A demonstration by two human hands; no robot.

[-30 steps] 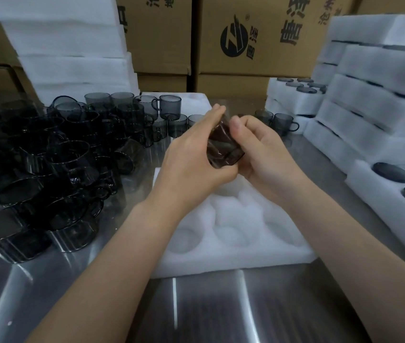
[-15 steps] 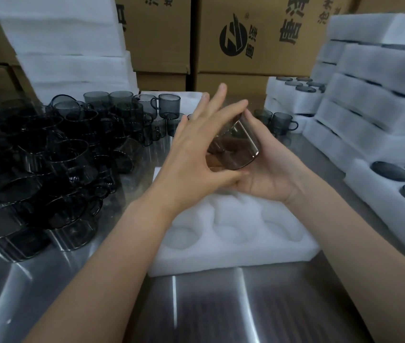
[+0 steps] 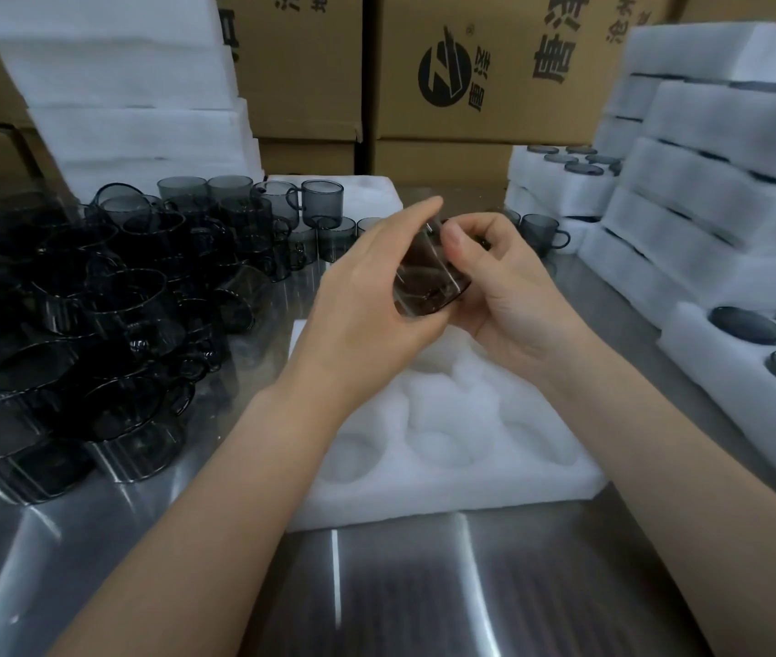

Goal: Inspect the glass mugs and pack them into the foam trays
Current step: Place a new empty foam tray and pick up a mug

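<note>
I note the bare table (image 3: pixel 400 585) nearest me gives passage. Heaped mugs (image 3: pixel 106 296) block the left, stacked foam trays (image 3: pixel 718 215) the right, boxes (image 3: pixel 495 64) the back.

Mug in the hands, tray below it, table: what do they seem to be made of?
The mug looks like smoke-tinted glass, glossy: see-through, with bright glints. The tray looks like white foam, matte, with soft, fuzzy moulded hollows. The table seems to be brushed steel: grey, with streaked reflections.

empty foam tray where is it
The tray lies centre of the head view on the table, right of the mug pile, beneath the held mug.
</note>
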